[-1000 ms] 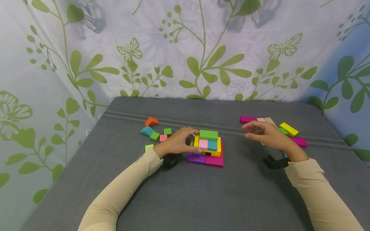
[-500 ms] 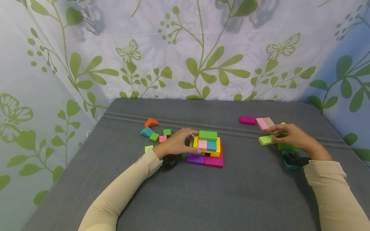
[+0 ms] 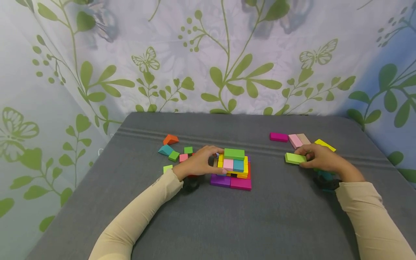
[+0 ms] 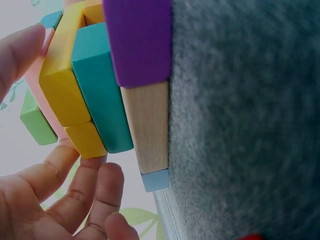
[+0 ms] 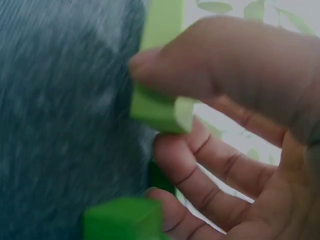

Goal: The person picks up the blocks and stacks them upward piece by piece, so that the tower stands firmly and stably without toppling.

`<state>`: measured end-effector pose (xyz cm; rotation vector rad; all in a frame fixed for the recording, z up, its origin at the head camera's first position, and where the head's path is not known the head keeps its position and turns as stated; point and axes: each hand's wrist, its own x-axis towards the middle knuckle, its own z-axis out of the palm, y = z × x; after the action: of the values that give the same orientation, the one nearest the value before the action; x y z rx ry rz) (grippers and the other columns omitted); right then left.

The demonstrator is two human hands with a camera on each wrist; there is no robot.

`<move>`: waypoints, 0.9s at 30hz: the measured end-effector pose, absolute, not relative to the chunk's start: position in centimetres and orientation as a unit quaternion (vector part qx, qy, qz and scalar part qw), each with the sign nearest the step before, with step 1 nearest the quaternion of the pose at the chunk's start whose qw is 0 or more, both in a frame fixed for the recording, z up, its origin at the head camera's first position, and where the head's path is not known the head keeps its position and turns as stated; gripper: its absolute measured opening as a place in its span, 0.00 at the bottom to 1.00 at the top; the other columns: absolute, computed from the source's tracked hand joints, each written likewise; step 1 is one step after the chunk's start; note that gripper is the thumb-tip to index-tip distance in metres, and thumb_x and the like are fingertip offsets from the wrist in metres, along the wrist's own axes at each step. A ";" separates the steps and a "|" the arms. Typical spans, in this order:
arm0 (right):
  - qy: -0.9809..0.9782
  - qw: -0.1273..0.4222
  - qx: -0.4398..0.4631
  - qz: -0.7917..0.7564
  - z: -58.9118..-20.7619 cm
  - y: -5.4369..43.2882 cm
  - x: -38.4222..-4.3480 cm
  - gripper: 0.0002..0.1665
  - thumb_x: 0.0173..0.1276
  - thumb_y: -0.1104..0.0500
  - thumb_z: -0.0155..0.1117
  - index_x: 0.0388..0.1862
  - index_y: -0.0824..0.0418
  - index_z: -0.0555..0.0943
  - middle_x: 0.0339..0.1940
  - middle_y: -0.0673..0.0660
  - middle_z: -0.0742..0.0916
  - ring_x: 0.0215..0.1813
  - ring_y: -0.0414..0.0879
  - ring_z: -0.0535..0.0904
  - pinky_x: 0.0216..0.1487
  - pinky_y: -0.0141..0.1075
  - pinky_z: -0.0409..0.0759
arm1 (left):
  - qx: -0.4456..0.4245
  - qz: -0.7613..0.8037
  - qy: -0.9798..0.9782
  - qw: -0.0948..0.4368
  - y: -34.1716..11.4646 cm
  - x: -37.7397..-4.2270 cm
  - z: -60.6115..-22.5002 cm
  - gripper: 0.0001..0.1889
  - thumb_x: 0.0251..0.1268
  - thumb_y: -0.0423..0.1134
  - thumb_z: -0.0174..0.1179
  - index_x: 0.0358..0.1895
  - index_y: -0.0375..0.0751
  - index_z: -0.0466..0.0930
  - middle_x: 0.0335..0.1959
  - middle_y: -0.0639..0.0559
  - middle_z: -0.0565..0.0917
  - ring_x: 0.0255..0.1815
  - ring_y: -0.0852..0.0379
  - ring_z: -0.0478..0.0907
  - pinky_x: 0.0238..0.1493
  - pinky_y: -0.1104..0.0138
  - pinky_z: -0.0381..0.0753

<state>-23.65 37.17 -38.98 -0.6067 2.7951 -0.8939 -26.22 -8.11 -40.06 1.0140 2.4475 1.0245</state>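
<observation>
A layered stack of coloured blocks (image 3: 239, 182) stands at mid-table, topped by a green block (image 3: 234, 154). My left hand (image 3: 202, 161) holds the stack at its left side, thumb at the front and fingers behind. In the left wrist view, the fingertips touch the end of a yellow block (image 4: 86, 141), and a teal block (image 4: 102, 95) and a purple block (image 4: 141, 42) lie in the layers beside it. Over to the right, my right hand (image 3: 321, 157) pinches a light green block (image 3: 293, 159) by one end between thumb and fingers.
Around the right hand lie a magenta block (image 3: 278, 137), a pink block (image 3: 295, 141) and a yellow block (image 3: 325, 145). Left of the stack are an orange wedge (image 3: 170, 139), a teal wedge (image 3: 166, 150) and several small cubes. A patterned cloth (image 3: 182, 72) hangs behind the grey table (image 3: 208, 224).
My right hand has moved right to the loose blocks, taken the light green block and shifted it slightly left. The left hand has stayed at the stack.
</observation>
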 end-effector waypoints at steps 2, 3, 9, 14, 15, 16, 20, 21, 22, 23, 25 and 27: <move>0.932 0.066 -0.201 -0.293 -38.7 36.5 -23.5 0.20 0.66 0.70 0.78 0.55 0.75 0.84 0.43 0.55 0.87 0.37 0.38 0.75 0.35 0.33 0.78 | 0.352 0.358 0.852 0.151 -8.1 -26.2 -40.1 0.38 0.70 0.48 0.74 0.77 0.33 0.73 0.76 0.40 0.76 0.68 0.44 0.74 0.71 0.48 0.75; 0.932 0.061 -0.202 -0.295 -38.5 36.1 -23.4 0.20 0.67 0.69 0.78 0.56 0.73 0.84 0.43 0.54 0.87 0.37 0.38 0.75 0.37 0.32 0.79 | 0.351 0.359 0.852 0.151 -8.2 -26.1 -40.1 0.38 0.70 0.48 0.74 0.77 0.33 0.73 0.76 0.41 0.76 0.68 0.44 0.73 0.71 0.48 0.75; 0.909 -0.007 -0.244 -0.339 -37.2 32.9 -22.5 0.18 0.65 0.70 0.80 0.54 0.66 0.88 0.43 0.52 0.86 0.42 0.40 0.78 0.44 0.30 0.83 | 0.351 0.361 0.851 0.151 -8.2 -26.1 -40.1 0.38 0.70 0.49 0.74 0.77 0.34 0.73 0.76 0.41 0.75 0.69 0.44 0.73 0.71 0.48 0.75; 0.877 -0.059 -0.296 -0.374 -36.6 29.9 -21.9 0.19 0.61 0.72 0.81 0.51 0.64 0.89 0.43 0.51 0.89 0.42 0.39 0.82 0.46 0.28 0.83 | 0.355 0.360 0.850 0.150 -8.2 -26.1 -40.0 0.38 0.69 0.48 0.74 0.77 0.33 0.73 0.76 0.40 0.75 0.69 0.43 0.73 0.71 0.47 0.75; 0.871 -0.061 -0.304 -0.381 -36.5 29.3 -21.8 0.20 0.61 0.73 0.81 0.52 0.64 0.89 0.43 0.51 0.90 0.41 0.39 0.83 0.46 0.29 0.84 | 0.355 0.360 0.850 0.150 -8.2 -26.1 -40.0 0.38 0.69 0.48 0.74 0.77 0.33 0.73 0.76 0.40 0.76 0.69 0.43 0.73 0.71 0.47 0.75; 0.865 -0.061 -0.310 -0.389 -36.5 28.7 -21.7 0.20 0.61 0.73 0.81 0.52 0.64 0.89 0.44 0.51 0.90 0.41 0.39 0.83 0.46 0.30 0.85 | 0.355 0.359 0.850 0.150 -8.2 -26.1 -40.0 0.38 0.69 0.48 0.74 0.77 0.33 0.73 0.76 0.40 0.76 0.69 0.43 0.73 0.71 0.47 0.75; 0.856 -0.058 -0.322 -0.400 -36.5 26.4 -21.1 0.20 0.62 0.71 0.81 0.54 0.63 0.89 0.45 0.50 0.90 0.41 0.43 0.83 0.46 0.36 0.87 | 0.355 0.358 0.851 0.150 -8.2 -26.1 -40.1 0.38 0.70 0.48 0.74 0.77 0.33 0.73 0.75 0.41 0.76 0.69 0.44 0.73 0.71 0.47 0.75; 0.855 -0.060 -0.324 -0.400 -36.6 25.9 -20.9 0.20 0.62 0.72 0.81 0.53 0.63 0.89 0.45 0.50 0.90 0.41 0.44 0.84 0.46 0.37 0.87 | 0.355 0.358 0.850 0.150 -8.2 -26.1 -40.1 0.38 0.70 0.48 0.74 0.77 0.33 0.73 0.75 0.40 0.76 0.69 0.44 0.73 0.71 0.47 0.75; 0.855 -0.065 -0.327 -0.398 -36.7 25.4 -20.8 0.21 0.62 0.72 0.81 0.53 0.62 0.90 0.45 0.50 0.89 0.41 0.46 0.84 0.46 0.38 0.87 | 0.356 0.357 0.851 0.149 -8.2 -26.1 -40.1 0.38 0.70 0.48 0.74 0.77 0.33 0.73 0.75 0.40 0.76 0.69 0.44 0.74 0.71 0.47 0.75; 0.856 -0.071 -0.330 -0.393 -36.8 24.9 -20.6 0.21 0.61 0.71 0.82 0.53 0.62 0.90 0.45 0.49 0.89 0.41 0.47 0.84 0.45 0.38 0.87 | 0.356 0.357 0.851 0.148 -8.3 -26.1 -40.1 0.38 0.70 0.48 0.74 0.77 0.33 0.73 0.75 0.40 0.76 0.69 0.43 0.74 0.71 0.47 0.75; 0.858 -0.086 -0.335 -0.381 -37.0 24.0 -20.3 0.22 0.60 0.71 0.83 0.53 0.62 0.91 0.45 0.49 0.88 0.40 0.50 0.84 0.45 0.38 0.87 | 0.357 0.356 0.851 0.147 -8.2 -26.1 -40.1 0.38 0.70 0.48 0.74 0.77 0.33 0.73 0.75 0.40 0.76 0.69 0.43 0.74 0.71 0.47 0.75; 0.860 -0.103 -0.339 -0.367 -37.3 23.1 -20.0 0.22 0.58 0.71 0.84 0.53 0.62 0.91 0.46 0.50 0.88 0.40 0.50 0.83 0.44 0.39 0.87 | 0.358 0.354 0.852 0.146 -8.2 -26.2 -40.1 0.38 0.70 0.47 0.74 0.77 0.33 0.73 0.75 0.40 0.76 0.69 0.43 0.74 0.71 0.47 0.75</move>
<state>-19.97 23.09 -37.31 -1.1420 2.8939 -1.2367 -26.16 -8.18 -40.10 1.0310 2.4524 1.0205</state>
